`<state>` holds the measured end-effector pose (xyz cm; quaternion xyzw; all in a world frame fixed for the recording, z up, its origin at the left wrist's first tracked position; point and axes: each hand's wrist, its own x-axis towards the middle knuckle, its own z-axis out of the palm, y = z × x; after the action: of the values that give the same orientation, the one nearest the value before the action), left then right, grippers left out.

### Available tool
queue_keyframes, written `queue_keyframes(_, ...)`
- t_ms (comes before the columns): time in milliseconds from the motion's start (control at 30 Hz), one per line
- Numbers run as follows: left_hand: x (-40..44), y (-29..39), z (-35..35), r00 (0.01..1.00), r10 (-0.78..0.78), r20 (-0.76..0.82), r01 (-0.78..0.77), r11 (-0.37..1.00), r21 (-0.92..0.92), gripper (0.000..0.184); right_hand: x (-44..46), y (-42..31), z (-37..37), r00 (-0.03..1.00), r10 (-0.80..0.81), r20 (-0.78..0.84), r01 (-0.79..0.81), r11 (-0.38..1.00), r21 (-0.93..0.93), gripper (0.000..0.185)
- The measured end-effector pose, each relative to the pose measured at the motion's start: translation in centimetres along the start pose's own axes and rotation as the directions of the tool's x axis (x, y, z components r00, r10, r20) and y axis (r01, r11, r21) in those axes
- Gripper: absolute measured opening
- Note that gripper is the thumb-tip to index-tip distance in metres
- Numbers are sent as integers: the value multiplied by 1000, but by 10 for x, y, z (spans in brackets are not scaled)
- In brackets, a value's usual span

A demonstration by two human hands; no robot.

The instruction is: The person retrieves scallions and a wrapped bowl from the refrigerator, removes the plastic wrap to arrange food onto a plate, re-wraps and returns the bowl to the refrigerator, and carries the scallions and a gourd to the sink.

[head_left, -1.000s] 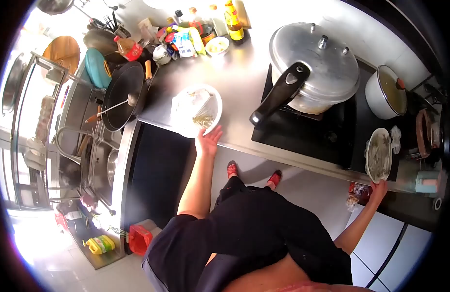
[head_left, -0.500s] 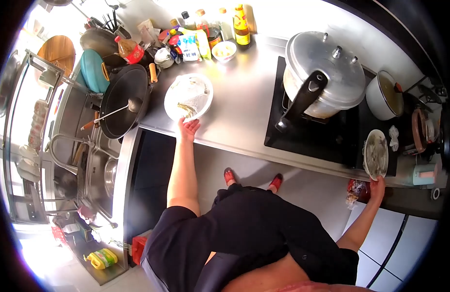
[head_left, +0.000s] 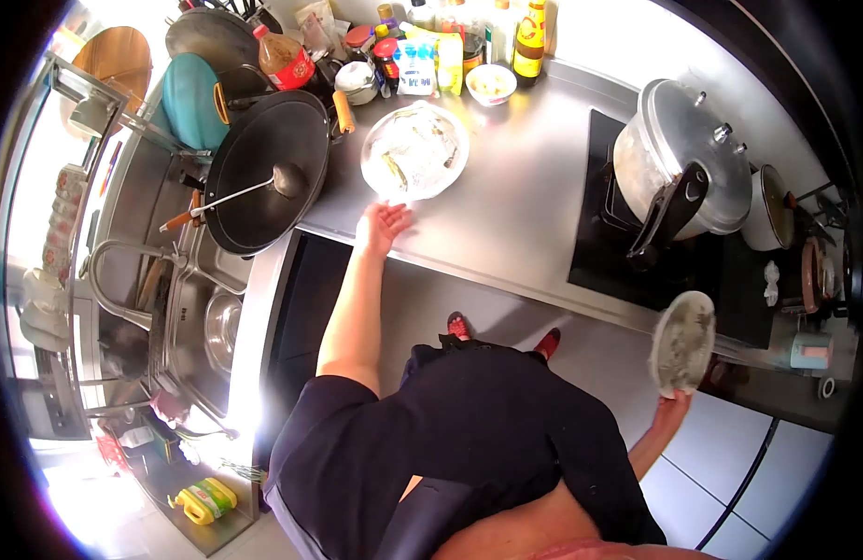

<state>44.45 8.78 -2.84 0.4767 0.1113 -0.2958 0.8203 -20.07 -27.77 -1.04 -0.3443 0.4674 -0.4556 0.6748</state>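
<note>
My left hand is at the counter's front edge with its fingers apart, holding nothing. Just beyond its fingertips sits a round white dish with pale, wet-looking food and some yellowish-green strips in it. My right hand, low on the right, grips the near rim of a white plate. That plate is tilted up over the floor in front of the counter, its face smeared with grey-green residue. What the pale food is, I cannot make out.
A pressure cooker stands on the black hob, its handle pointing towards me. A lidded pot is beside it. To the left, a wok holds a ladle near the sink. Several bottles and a small bowl line the wall.
My right hand has brought the white plate left and towards me, off the counter's right end. My left hand has drawn slightly back from the white dish. The whole view has shifted.
</note>
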Motion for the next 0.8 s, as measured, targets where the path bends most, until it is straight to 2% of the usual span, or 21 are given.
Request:
queue_keyframes(67, -32, -12, 17, 1000, -25, 1, 24, 960, 280, 32, -51, 30, 63, 997, 57, 53, -57, 998, -3, 64)
queue_keyframes(100, -45, -19, 25, 987, -96, 131, 37, 918, 395, 33, -69, 42, 95, 991, 116, 72, -115, 993, -21, 64)
queue_keyframes(133, -54, -31, 33, 948, -189, 254, 66, 903, 424, 33, -78, 54, 120, 948, 230, 219, -225, 973, -51, 60)
queue_keyframes(167, -67, -36, 52, 904, -330, 272, 192, 881, 432, 30, -89, 63, 151, 917, 342, 207, -326, 939, -107, 59)
queue_keyframes(200, -72, -41, 66, 864, -394, 313, 214, 851, 480, 36, -93, 75, 181, 886, 412, 211, -382, 909, -168, 59)
queue_keyframes(233, -73, -48, 74, 820, -455, 348, 231, 819, 526, 41, -84, 94, 201, 830, 433, 351, -364, 898, -247, 59)
queue_keyframes(300, -65, -63, 79, 766, -462, 447, 301, 872, 387, 46, -79, 117, 255, 788, 430, 441, -307, 895, -325, 49)
queue_keyframes(333, -62, -66, 78, 746, -449, 493, 332, 891, 310, 49, -69, 126, 273, 716, 477, 509, -267, 862, -431, 46)
queue_keyframes(433, -63, -50, 64, 797, -432, 423, 417, 899, 133, 51, -56, 130, 331, 602, 556, 573, -177, 793, -583, 42)
queue_keyframes(467, -67, -40, 59, 831, -397, 389, 373, 917, 138, 48, -48, 135, 342, 568, 567, 597, -141, 782, -608, 40)
queue_keyframes(567, -77, -24, 45, 845, -299, 444, 260, 954, 148, 46, -21, 145, 367, 462, 605, 649, -61, 752, -657, 35)
queue_keyframes(600, -77, -29, 39, 861, -284, 422, 289, 956, 55, 44, -14, 144, 377, 424, 617, 663, -47, 746, -664, 33)
queue_keyframes(700, -76, -48, 30, 852, -318, 415, 341, 940, 20, 45, 4, 150, 404, 348, 640, 685, -2, 732, -682, 25)
queue_keyframes(767, -71, -62, 27, 810, -357, 466, 372, 926, 63, 44, 16, 154, 418, 290, 647, 706, 60, 724, -688, 22)
queue_keyframes(800, -75, -60, 33, 820, -347, 455, 388, 922, 5, 44, 13, 146, 427, 282, 648, 707, 56, 725, -687, 18)
